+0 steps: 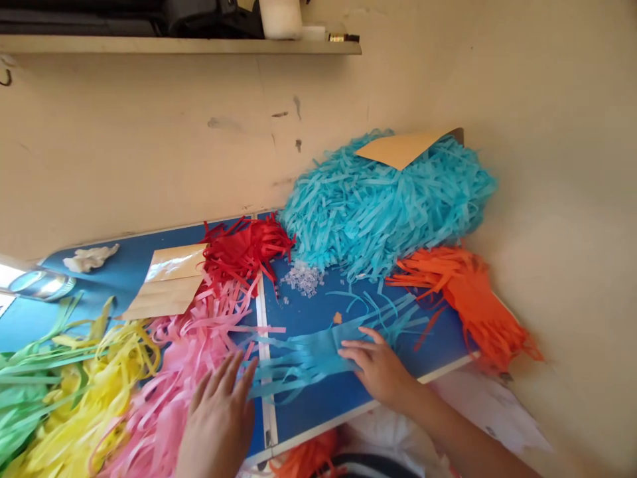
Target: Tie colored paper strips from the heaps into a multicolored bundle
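Note:
A light blue fringed tissue paper strip (318, 352) lies flat on the blue table, its cut strands spreading to both sides. My right hand (381, 372) rests on the right part of its uncut middle, fingers stretched out. Over its left strands, beside the pink fringed tissue paper (194, 352), my left hand (221, 411) is open with the fingers a little apart. A small orange-brown scrap (338, 318) sits just beyond the strip.
A big turquoise fringe pile (383, 206) with a brown envelope (401, 149) on top stands against the wall. Red (243, 252), orange (468, 299), yellow (94, 392) and green fringes (24, 392) surround the blue table (313, 421). Small clear bits (303, 277) lie mid-table. A shelf (174, 45) hangs above.

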The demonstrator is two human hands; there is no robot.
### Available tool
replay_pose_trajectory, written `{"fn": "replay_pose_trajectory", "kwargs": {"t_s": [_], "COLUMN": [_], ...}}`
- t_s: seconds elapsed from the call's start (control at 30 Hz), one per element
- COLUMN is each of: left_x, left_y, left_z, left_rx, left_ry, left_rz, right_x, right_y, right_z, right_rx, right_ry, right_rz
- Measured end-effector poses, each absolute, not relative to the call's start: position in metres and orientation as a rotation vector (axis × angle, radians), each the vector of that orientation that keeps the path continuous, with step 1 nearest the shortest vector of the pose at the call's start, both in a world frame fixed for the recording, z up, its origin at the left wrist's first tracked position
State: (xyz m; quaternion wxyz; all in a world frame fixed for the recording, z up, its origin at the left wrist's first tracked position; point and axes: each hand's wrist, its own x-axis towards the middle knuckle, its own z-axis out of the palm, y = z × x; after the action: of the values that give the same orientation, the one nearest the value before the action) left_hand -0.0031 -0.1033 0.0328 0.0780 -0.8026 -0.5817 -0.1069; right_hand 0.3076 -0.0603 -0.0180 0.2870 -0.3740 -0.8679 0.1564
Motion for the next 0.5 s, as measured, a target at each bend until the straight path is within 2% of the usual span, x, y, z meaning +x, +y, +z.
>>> {"fn": "replay_pose_trajectory", "kwargs": {"t_s": [0.13,0.2,0.37,0.5], "left_x": [0.061,0.093,0.084,0.042], "left_y": [-0.102,-0.094,-0.076,-0.08], "left_z": [0.051,0.044,0.008,0.015], "left_rx": [-3.002,-3.13,-2.792,-2.334], "left_ry": [-1.296,-1.312,-1.727,-2.059], "left_rz": [-0.429,-0.382,-0.238,-0.251], "right_x": [0.304,0.303,0.3,0.296], "right_y": [-0.061,-0.063,-0.07,-0.07], "right_z": [-0.015,-0.015,-0.018,-0.018], "right_rx": [-0.999,-1.014,-0.973,-1.0], "right_ry": [-2.364,-2.376,-2.359,-2.31], "right_rz": [0.473,0.441,0.337,0.346]}}
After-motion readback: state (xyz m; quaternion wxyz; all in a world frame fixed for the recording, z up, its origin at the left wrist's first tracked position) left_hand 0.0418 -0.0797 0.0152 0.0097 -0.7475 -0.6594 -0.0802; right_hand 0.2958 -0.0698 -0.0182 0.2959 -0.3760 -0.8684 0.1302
